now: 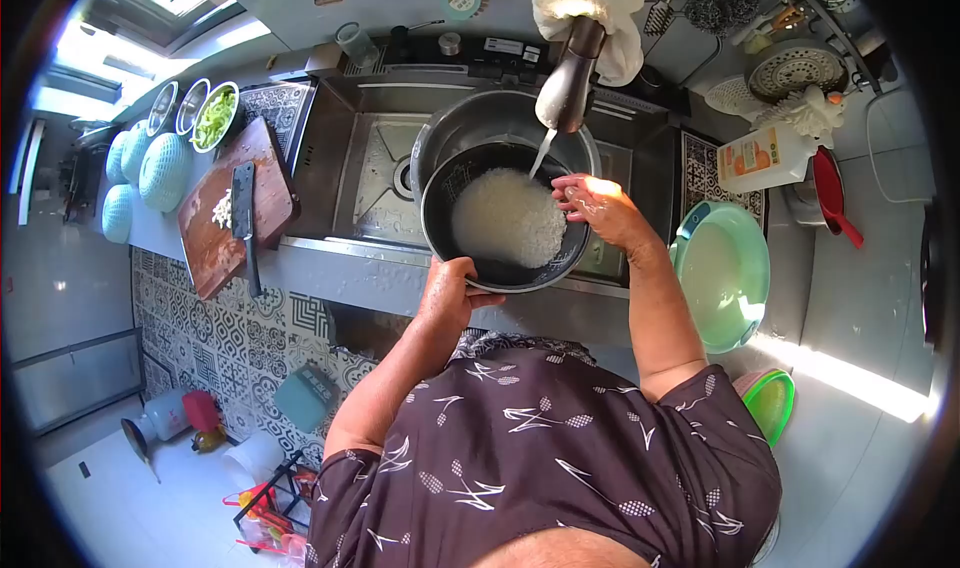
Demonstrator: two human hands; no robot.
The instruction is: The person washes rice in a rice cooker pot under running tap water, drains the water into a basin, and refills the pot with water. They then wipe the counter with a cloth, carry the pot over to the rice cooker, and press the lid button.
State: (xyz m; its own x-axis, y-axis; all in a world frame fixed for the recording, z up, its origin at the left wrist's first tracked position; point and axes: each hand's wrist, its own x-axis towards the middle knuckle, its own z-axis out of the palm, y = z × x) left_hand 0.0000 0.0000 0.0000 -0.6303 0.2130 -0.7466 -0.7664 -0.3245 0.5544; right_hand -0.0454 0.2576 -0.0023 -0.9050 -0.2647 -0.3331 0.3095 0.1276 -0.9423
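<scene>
A dark round pot (475, 265) with white rice (535, 230) under cloudy water is tilted over the sink. My left hand (455, 290) grips its near rim, thumb on top and fingers beneath. Wet and with its fingers apart, my right hand (600, 210) is at the pot's right side and holds nothing. From the faucet (572, 83) a stream of water runs down into the pot. Behind and partly under the pot, a larger metal basin (430, 133) stands in the sink (375, 208).
Left of the sink lie a cutting board (200, 253) with chopped white pieces and a cleaver (243, 203), beside a bowl of sliced greens (214, 118). On the right are a green basin (725, 278), a white jug (765, 160) and a red-handled pan (828, 188).
</scene>
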